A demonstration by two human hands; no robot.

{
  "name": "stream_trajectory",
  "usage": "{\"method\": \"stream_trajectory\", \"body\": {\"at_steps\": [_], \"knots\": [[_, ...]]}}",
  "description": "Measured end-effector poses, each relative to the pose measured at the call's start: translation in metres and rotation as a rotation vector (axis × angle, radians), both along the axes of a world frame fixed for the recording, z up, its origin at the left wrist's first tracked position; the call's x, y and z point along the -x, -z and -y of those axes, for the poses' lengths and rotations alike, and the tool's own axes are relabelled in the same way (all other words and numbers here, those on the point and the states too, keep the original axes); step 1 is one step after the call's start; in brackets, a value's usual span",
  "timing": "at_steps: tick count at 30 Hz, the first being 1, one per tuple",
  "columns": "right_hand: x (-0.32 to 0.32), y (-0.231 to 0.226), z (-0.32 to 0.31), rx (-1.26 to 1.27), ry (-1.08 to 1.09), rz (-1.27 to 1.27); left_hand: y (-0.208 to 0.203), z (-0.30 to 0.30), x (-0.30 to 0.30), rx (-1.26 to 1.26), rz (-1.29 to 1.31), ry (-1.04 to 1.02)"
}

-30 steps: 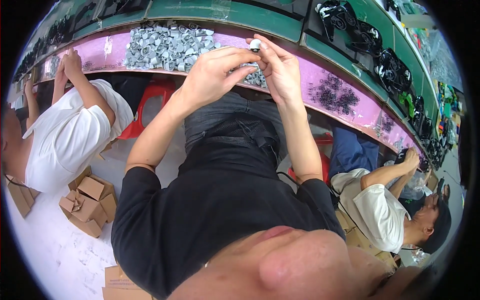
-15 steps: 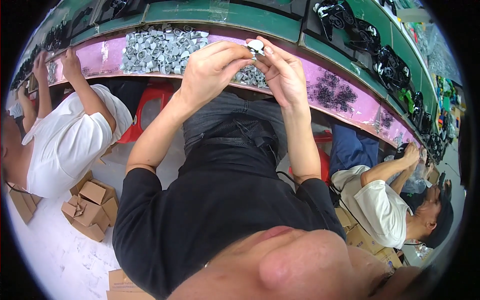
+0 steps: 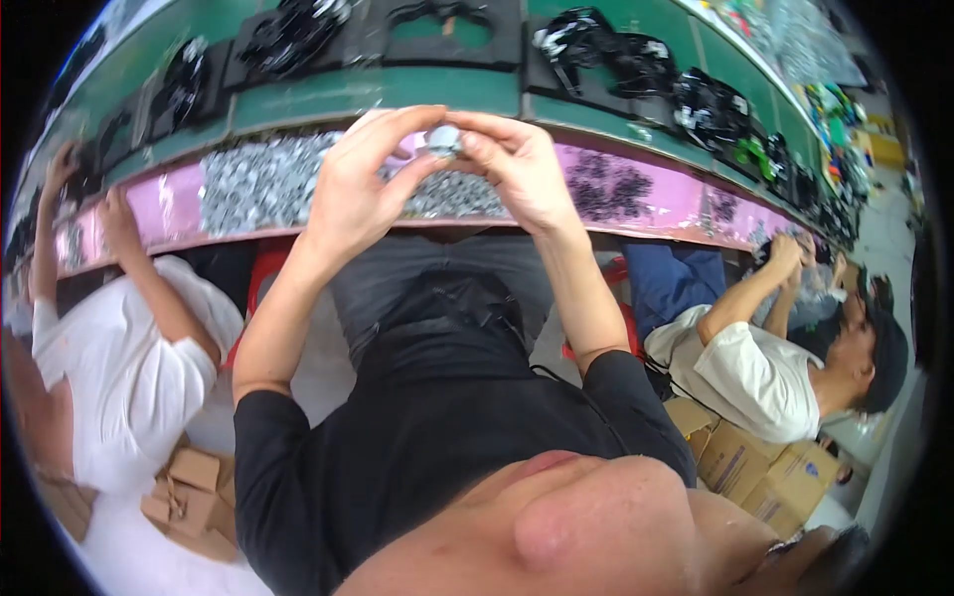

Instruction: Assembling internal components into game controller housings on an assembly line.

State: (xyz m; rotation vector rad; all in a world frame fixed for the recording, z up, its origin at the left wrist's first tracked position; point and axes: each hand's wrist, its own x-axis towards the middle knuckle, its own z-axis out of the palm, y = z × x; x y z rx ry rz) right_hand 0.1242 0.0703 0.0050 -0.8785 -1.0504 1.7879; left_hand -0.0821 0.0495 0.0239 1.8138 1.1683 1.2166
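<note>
Between both hands I hold a small grey plastic piece [image 3: 443, 139] with a rounded face, above the pink bench ledge. My left hand [image 3: 363, 169] has its thumb and index finger closed on the piece's left side. On the other side, the thumb and fingertips of my right hand [image 3: 519, 169] pinch it too. Below my left hand spreads a heap of grey plastic parts [image 3: 256, 184]. Smaller grey parts [image 3: 459, 195] lie beneath and between my hands. Just right of my right hand sit loose small black parts [image 3: 608, 186].
A green bench surface [image 3: 397, 89] lies beyond the ledge, with dark trays [image 3: 502, 50] and glossy black shells [image 3: 571, 45]. A co-worker in white [image 3: 139, 368] is at my left, another [image 3: 755, 368] at my right. Cardboard boxes [image 3: 765, 472] stand on the floor.
The view has tilted and shifted, showing more of the bench. Both hands still hold the grey piece, now turned with its rounded face showing. My fingers have changed position around it.
</note>
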Motion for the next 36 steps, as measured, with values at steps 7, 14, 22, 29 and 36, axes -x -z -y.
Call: {"method": "stream_trajectory", "body": {"at_steps": [7,14,22,29,36], "knots": [[-0.024,-0.048,-0.042,-0.015,-0.107,0.095,-0.026,-0.034,-0.007,-0.239,-0.107,0.111],[-0.084,-0.067,-0.19,-0.559,-0.02,1.025,-0.021,-0.046,0.004,-0.138,0.015,0.043],[-0.334,0.019,-0.463,-0.878,0.487,1.645,0.01,-0.051,0.024,0.094,-0.046,-0.04],[-0.374,0.024,-0.563,-1.008,0.391,1.433,0.009,-0.06,0.024,0.245,-0.079,-0.063],[-0.404,0.015,-0.598,-0.366,0.227,2.234,0.013,-0.092,0.01,0.258,-0.077,-0.048]]}}
